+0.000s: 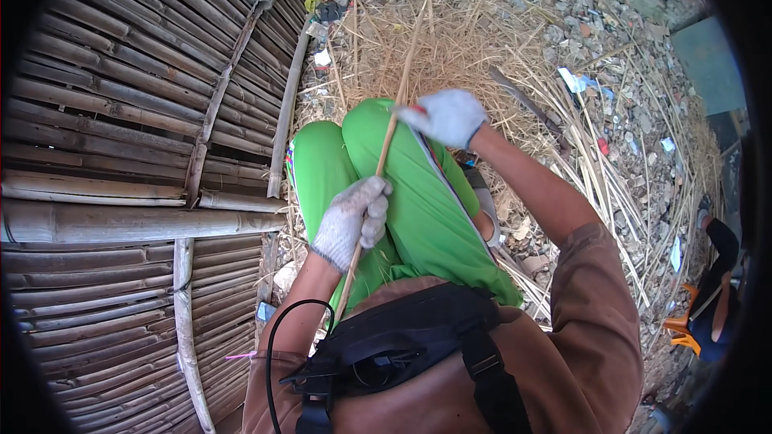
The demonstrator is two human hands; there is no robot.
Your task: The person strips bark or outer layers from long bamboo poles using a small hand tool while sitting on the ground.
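A long thin bamboo strip [408, 59] slants from near my waist up across my green trousers and out over the ground. Around its lower part, my left hand [351, 217] is closed, in a white knit glove. My right hand [450, 116], gloved too, is closed beside the strip above my knee. A small red piece [418, 108] shows at its fingertips, against the strip; the rest of what it grips is hidden.
A bamboo slat wall [145, 96] stands close on my left. Straw-like shavings [434, 56] and rubble [643, 112] cover the ground. A long machete-like tool [527, 100] lies beyond my right forearm, near pale loose strips [599, 181]. At far right, a person sits by an orange stool [682, 323].
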